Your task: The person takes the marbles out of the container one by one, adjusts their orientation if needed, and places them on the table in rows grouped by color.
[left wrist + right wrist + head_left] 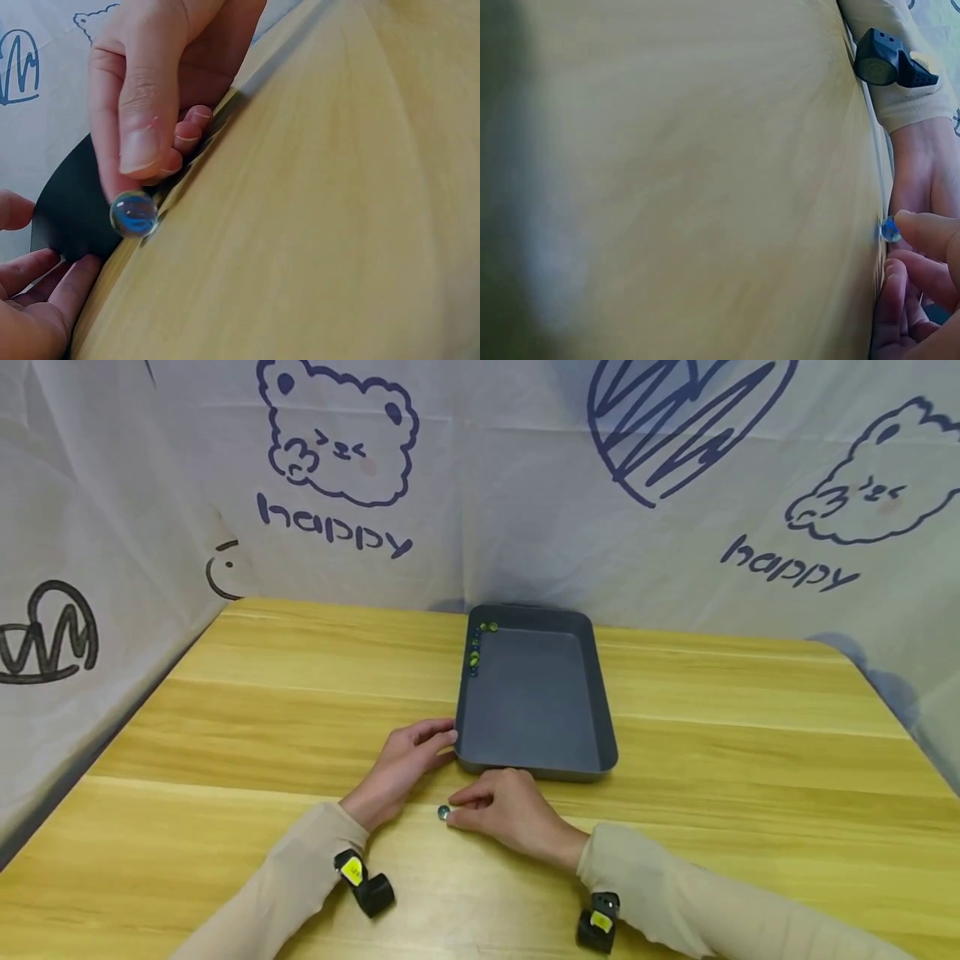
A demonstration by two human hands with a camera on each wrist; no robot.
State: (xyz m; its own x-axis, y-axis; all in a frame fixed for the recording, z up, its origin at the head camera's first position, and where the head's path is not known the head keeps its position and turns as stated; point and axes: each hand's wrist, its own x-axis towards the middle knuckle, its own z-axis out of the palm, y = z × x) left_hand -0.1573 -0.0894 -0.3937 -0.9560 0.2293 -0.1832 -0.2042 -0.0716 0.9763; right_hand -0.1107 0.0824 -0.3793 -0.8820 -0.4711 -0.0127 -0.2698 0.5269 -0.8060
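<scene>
A clear glass marble (134, 214) with a blue swirl is at the fingertips of my right hand (517, 814), just in front of the tray. Thumb and index finger pinch it low over the wooden tabletop; whether it touches the wood I cannot tell. My left hand (393, 768) touches the near left corner of a dark grey rectangular tray (532, 772), its fingers fairly straight against the wall. Inside that tray, several green and blue marbles (474, 658) lie along the left wall toward the far left corner. In the right wrist view the held marble (890, 229) shows beside the thumb tip.
The wooden table (750, 760) extends on both sides of the tray. Behind it hangs a white cloth (510, 510) with drawn bears and the word happy, and the cloth continues along the left. The tray's far end stands close to this cloth.
</scene>
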